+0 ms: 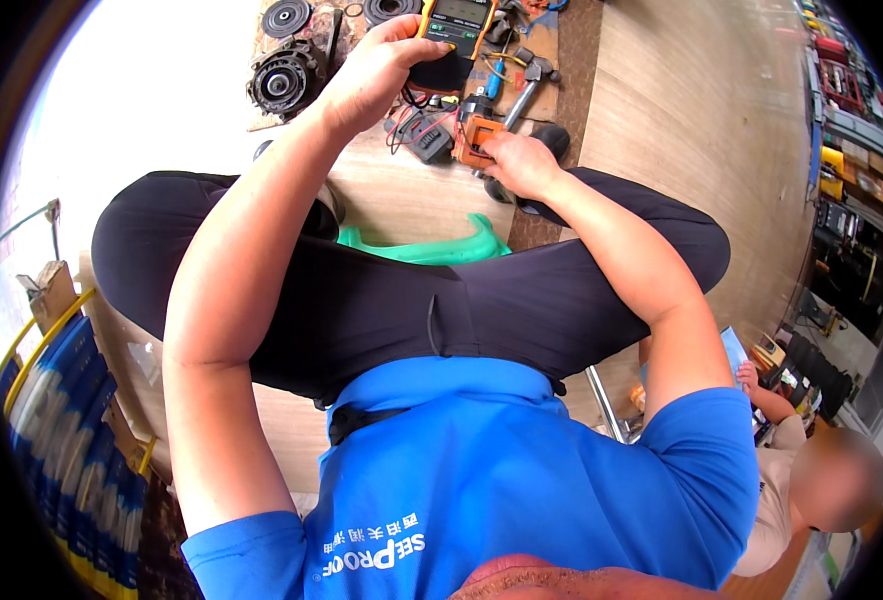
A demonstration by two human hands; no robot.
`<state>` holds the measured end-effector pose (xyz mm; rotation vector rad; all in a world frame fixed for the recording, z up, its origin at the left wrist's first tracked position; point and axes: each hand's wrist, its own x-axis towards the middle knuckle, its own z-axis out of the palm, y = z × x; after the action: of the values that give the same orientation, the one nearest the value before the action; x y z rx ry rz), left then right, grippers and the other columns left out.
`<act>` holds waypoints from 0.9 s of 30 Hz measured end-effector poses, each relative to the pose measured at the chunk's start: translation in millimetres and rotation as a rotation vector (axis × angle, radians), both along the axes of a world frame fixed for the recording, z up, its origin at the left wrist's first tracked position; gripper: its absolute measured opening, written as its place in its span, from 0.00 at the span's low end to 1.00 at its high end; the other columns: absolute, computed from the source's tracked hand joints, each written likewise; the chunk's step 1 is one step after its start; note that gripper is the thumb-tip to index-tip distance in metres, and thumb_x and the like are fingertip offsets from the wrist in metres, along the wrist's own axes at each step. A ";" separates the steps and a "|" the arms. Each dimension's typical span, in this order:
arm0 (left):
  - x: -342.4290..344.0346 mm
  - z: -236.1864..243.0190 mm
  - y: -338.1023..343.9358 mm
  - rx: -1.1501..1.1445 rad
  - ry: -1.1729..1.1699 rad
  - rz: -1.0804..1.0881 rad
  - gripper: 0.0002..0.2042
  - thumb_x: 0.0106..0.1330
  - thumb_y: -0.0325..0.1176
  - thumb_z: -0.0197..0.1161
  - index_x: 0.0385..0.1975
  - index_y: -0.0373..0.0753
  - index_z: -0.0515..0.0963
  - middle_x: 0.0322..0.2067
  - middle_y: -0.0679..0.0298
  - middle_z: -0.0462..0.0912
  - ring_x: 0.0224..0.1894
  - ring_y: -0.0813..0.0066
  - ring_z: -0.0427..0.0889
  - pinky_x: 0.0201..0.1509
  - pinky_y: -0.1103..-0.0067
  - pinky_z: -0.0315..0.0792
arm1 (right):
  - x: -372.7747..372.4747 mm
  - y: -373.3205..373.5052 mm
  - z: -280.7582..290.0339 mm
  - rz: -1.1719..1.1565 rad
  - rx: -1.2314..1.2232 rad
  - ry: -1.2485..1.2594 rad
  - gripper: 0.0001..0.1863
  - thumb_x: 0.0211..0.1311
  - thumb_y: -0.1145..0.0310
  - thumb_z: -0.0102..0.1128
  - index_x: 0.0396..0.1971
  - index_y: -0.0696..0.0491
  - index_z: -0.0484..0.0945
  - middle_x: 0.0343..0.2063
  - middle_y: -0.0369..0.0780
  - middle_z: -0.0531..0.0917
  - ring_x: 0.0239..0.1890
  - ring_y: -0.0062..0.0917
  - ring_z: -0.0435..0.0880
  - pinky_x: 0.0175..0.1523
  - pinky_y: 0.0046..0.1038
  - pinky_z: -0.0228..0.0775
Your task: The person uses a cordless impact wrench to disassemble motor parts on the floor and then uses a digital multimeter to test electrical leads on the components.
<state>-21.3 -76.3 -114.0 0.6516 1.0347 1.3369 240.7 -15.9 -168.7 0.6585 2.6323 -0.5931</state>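
My left hand (382, 70) grips a yellow-and-black multimeter (457, 25) at the top of the view. Lower and to its right, my right hand (522, 160) has its fingers on an orange boxy part (474, 145), joined to a black piece above it. A dark grey battery-like block (427, 135) with thin red and black wires lies just left of that part. Above it are a blue-handled tool (497, 80) and a hammer (527, 95) with a metal shaft.
A black pulley assembly (282, 85) is at upper left. A green plastic piece (417, 245) lies past my lap on the wooden surface (682, 110). Packed shelves (842, 130) line the right; blue-and-white packages (62, 420) stand at left. Another person (777, 490) is at lower right.
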 end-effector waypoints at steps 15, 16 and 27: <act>3.4 1.1 2.6 0.023 -0.015 0.019 0.12 0.65 0.31 0.57 0.46 0.32 0.74 0.37 0.61 0.82 0.37 0.79 0.83 0.44 0.82 0.77 | 8.8 0.8 -7.6 0.045 0.033 0.104 0.09 0.55 0.66 0.62 0.33 0.53 0.77 0.34 0.42 0.80 0.39 0.42 0.82 0.42 0.41 0.76; 3.6 2.0 2.1 0.023 -0.016 0.018 0.12 0.65 0.31 0.57 0.46 0.33 0.74 0.37 0.61 0.82 0.37 0.79 0.83 0.44 0.82 0.77 | 8.7 0.7 -8.1 0.044 0.044 0.107 0.10 0.56 0.65 0.62 0.34 0.53 0.77 0.35 0.42 0.79 0.39 0.42 0.82 0.42 0.41 0.76; 0.8 26.7 2.5 0.023 -0.296 0.052 0.11 0.64 0.21 0.52 0.46 0.36 0.74 0.38 0.64 0.82 0.39 0.76 0.81 0.46 0.79 0.75 | 3.3 39.8 -17.5 -0.185 0.003 0.355 0.18 0.58 0.66 0.61 0.50 0.44 0.77 0.35 0.45 0.79 0.41 0.45 0.80 0.45 0.41 0.73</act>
<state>-20.5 -73.8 -87.2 0.4301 0.8018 1.4423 244.0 23.9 -186.2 0.8754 2.9162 -0.8269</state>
